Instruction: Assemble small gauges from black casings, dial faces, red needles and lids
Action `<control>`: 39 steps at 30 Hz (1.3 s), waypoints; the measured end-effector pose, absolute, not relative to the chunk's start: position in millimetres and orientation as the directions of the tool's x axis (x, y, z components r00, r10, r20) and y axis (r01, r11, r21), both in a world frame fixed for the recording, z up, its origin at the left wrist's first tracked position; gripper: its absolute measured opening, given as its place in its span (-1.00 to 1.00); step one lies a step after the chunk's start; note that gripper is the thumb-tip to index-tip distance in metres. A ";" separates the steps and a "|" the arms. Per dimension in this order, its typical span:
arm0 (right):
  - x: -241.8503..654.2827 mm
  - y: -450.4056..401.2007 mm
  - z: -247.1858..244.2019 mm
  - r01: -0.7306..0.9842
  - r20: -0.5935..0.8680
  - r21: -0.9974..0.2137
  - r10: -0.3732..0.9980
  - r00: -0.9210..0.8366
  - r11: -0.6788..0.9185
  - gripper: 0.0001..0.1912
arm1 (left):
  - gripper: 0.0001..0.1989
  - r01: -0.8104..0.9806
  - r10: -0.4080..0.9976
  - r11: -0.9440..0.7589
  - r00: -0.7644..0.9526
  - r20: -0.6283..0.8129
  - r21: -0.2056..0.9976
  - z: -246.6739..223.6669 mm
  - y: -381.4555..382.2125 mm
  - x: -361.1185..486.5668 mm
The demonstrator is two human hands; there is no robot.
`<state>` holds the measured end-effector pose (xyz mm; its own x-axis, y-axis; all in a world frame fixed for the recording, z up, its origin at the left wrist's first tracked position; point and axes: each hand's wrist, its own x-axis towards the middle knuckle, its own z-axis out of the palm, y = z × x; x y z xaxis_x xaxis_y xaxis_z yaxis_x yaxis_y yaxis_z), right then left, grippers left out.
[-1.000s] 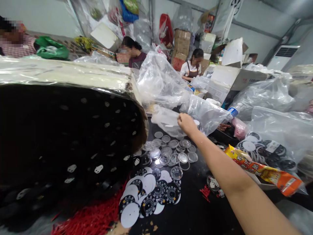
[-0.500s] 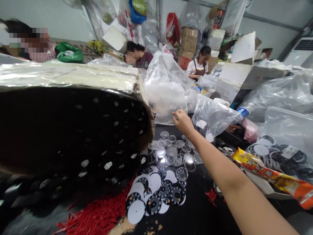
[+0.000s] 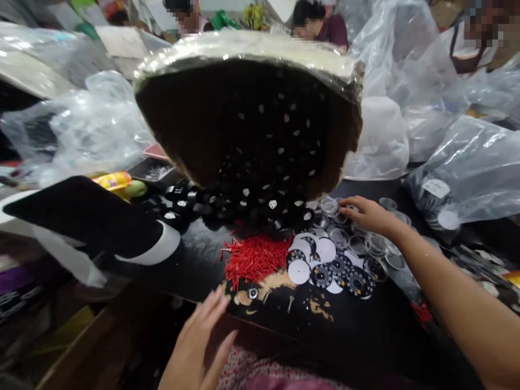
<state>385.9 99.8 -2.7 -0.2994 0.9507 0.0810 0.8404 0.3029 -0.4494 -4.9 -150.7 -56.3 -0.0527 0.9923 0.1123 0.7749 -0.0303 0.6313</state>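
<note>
My right hand (image 3: 370, 214) reaches over a spread of clear plastic round lids (image 3: 377, 245), its outstretched fingertips touching those near the big box. Low in the view, my left hand (image 3: 202, 330) is open at the front edge of the black table, fingers extended and thumb apart, with nothing in it. Between the hands lie a heap of small red sticks (image 3: 258, 257) and overlapping black-and-white printed discs (image 3: 340, 266). Behind them, a large cardboard box (image 3: 247, 49) lies tipped toward me, with black pieces bearing white marks (image 3: 273, 204) spilling from its dark mouth.
A dark tablet-like panel on a white round stand (image 3: 148, 252) is at the left. Plastic bags (image 3: 475, 168) line the right, one holding discs. A screw-like metal piece (image 3: 290, 304) lies near the table's front edge. Co-workers (image 3: 325, 24) sit beyond the box.
The view has swung left and down. My right hand has come down from near the white bag onto the clear lids. My left hand has come into view.
</note>
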 end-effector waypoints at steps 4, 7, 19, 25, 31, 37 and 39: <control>355.6 25.4 16.4 0.859 0.139 -0.421 0.956 -0.257 0.292 -0.62 | -0.15 0.886 0.973 -0.172 0.084 0.217 0.430 -62.4 -84.5 22.2; 316.6 -35.0 8.1 0.796 0.053 -0.389 0.874 -0.484 0.464 -0.49 | -0.10 0.900 0.964 -0.222 0.143 0.226 0.376 -67.2 -50.9 43.0; 311.8 -50.0 -23.8 0.728 0.247 -0.465 0.863 -0.440 0.504 -0.67 | -0.53 0.802 0.910 -0.313 0.101 0.401 0.508 -31.4 -13.2 53.4; 291.2 -66.4 -13.4 0.595 0.374 -0.679 0.900 -0.224 0.430 -0.78 | -0.40 0.837 0.894 -0.334 0.135 0.427 0.433 -1.6 63.3 59.6; 281.6 -75.1 5.1 0.294 -0.047 -0.956 0.986 -0.158 0.002 -0.69 | -0.37 0.630 0.880 -0.447 0.180 0.440 0.635 8.0 2.2 67.1; 263.5 -80.1 7.4 0.107 -0.240 -0.970 0.935 -0.263 -0.219 -0.76 | -0.43 -0.004 0.946 0.256 0.209 -0.250 0.967 -17.7 -107.3 77.6; 262.4 -78.3 8.4 0.164 -0.256 -0.963 0.913 -0.317 -0.213 -0.77 | -0.57 -0.296 0.876 0.480 0.204 -0.436 0.826 -26.9 -117.6 80.5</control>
